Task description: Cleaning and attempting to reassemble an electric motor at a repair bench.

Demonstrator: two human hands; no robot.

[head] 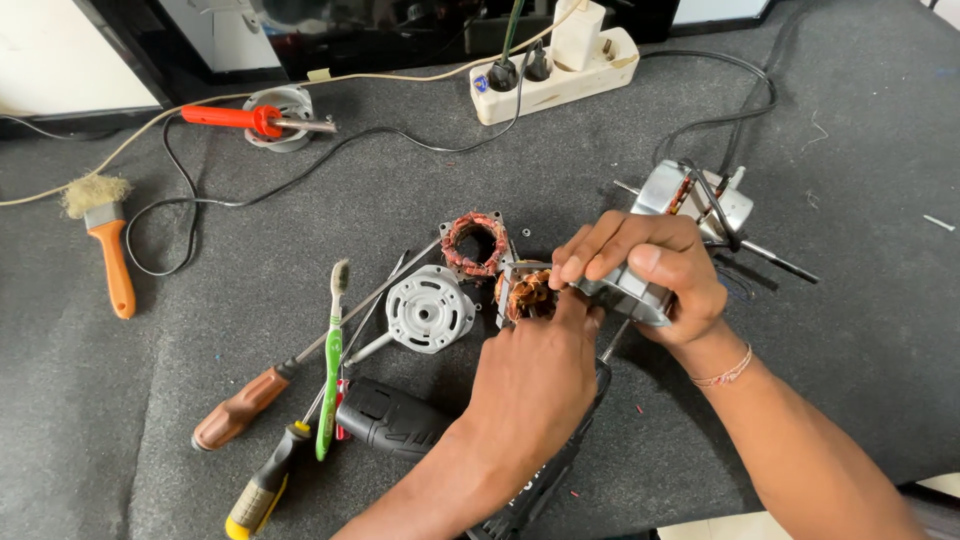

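Head view: the motor core (528,292), copper windings in a grey metal frame, sits just right of centre on the dark mat (860,330), lifted between both of your hands. Your right hand (650,272) is closed around the frame from the 3 o'clock side, thumb and fingers clamped on the metal. Your left hand (535,375) comes up from 6 o'clock; its fingertips press against the windings, but whether they pinch anything I cannot tell.

At 10 o'clock of the core, just beside it, lies a second copper winding ring (474,243). At 9 o'clock, a grey round end cap (429,309). Further out at 8 o'clock: a green toothbrush (332,360), a brown-handled screwdriver (245,405), a yellow-and-black screwdriver (262,487), a black power tool (392,417). At 2 o'clock, another motor (700,200) with its shaft. At 12 o'clock, a white power strip (555,72). At 10 o'clock, well apart, a red soldering iron (240,118); at 9 o'clock, an orange-handled brush (108,240).
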